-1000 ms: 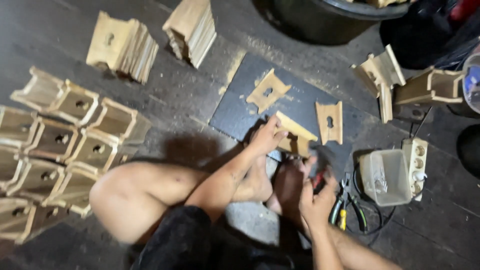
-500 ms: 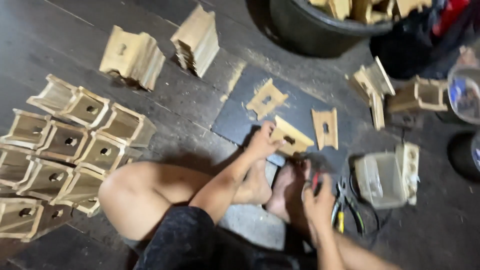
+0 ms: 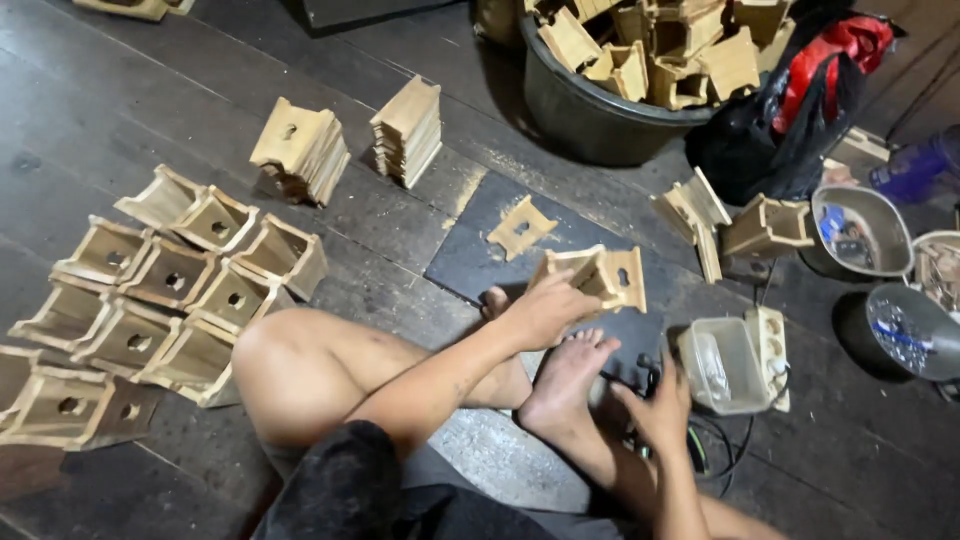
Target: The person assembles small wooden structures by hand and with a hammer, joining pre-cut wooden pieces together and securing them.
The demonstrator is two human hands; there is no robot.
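Dark floorboards (image 3: 120, 100) carry a workshop's output: a black tub (image 3: 600, 120) heaped with wooden offcuts, then rows of finished boxes (image 3: 170, 300) at the person's left. On a dark mat (image 3: 470, 250) between bare feet sits the half-built box (image 3: 600, 275), thin wooden panels meeting at angles. The left hand (image 3: 545, 310) is clamped on its near panel. It looks light and stiff, though the joints seem weak, so outer faces make the safest hold. The right hand (image 3: 660, 405) curls near pliers (image 3: 645, 375) by a clear tub (image 3: 725, 365); whether its grip has closed cannot be told.
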